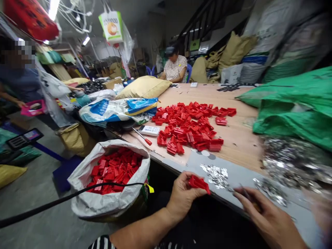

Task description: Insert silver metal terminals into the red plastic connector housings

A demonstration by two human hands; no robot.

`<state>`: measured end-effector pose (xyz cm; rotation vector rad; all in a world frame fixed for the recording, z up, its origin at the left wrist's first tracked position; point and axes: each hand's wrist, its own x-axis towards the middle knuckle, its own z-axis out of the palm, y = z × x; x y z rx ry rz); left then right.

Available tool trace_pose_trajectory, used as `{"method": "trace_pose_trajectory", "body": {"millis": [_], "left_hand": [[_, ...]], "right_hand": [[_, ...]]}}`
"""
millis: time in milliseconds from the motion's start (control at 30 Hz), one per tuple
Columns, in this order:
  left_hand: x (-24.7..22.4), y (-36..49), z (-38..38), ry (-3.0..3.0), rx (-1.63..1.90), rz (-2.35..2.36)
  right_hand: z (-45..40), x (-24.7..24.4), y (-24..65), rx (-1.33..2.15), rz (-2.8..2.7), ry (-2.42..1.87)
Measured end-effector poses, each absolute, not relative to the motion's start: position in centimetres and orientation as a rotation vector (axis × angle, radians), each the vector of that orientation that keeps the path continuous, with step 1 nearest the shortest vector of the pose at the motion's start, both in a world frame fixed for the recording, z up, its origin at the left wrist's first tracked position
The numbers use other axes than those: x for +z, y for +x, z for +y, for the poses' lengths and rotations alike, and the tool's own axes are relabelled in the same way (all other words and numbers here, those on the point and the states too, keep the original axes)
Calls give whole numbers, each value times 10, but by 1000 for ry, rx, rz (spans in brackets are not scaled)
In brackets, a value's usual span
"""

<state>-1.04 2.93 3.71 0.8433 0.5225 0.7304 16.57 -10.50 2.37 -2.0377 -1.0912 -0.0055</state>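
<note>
"Head view: please, how does each hand stand, and where is the red piece?"

"The left hand [183,190] is closed in a pinch, thumb and fingers on the red piece [199,184], at the near edge of the table [241,147]. At its three o'clock, the right hand [264,207] is partly curled around a slim dark tool [247,196]."

"And what lies around?"

"From the red piece, a small metal heap [215,176] is at two o'clock, just beside. The pile of red parts [190,126] is at twelve, and the white sack [84,204], full of similar parts, at nine."

"How should one do this step well?"

"In my judgement, the tool is at work among the metal bits. I would hold the red piece steady, with the fingers clear of its hollow, and bring the tip low to one bit at the rim of the heap, so that the others do not scatter."

"What can you not make out?"

"The tip of the tool is blurred; I cannot tell if it grips any bit. The right hand's curled fingers are partly hidden, and its wrist is cut off at five o'clock."
</note>
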Motion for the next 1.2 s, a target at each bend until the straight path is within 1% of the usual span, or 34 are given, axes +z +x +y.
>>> {"method": "trace_pose_trajectory", "body": {"millis": [67, 233, 400, 533, 700, 933, 1067, 1200], "left_hand": [[43, -13, 31, 972, 766, 543], [45, -20, 33, 1217, 806, 590], [43, -23, 33, 1401, 822, 610], [48, -24, 30, 1385, 832, 592], [48, -24, 27, 1471, 861, 541], [29, -26, 24, 1728, 984, 452], [26, -27, 23, 1824, 1021, 423], [27, -27, 23, 1794, 976, 471]], "right_hand": [[-95, 43, 147, 146, -1138, -1971], [-75, 64, 113, 145, -1222, -1888], [-70, 66, 103, 61, -1364, -1833], [-69, 64, 103, 38, -1439, -1830], [-71, 64, 103, 92, -1487, -1810], [-70, 71, 100, 262, -1407, -1741], [-71, 67, 97, 231, -1391, -1733], [-73, 63, 97, 214, -1375, -1699]]}}
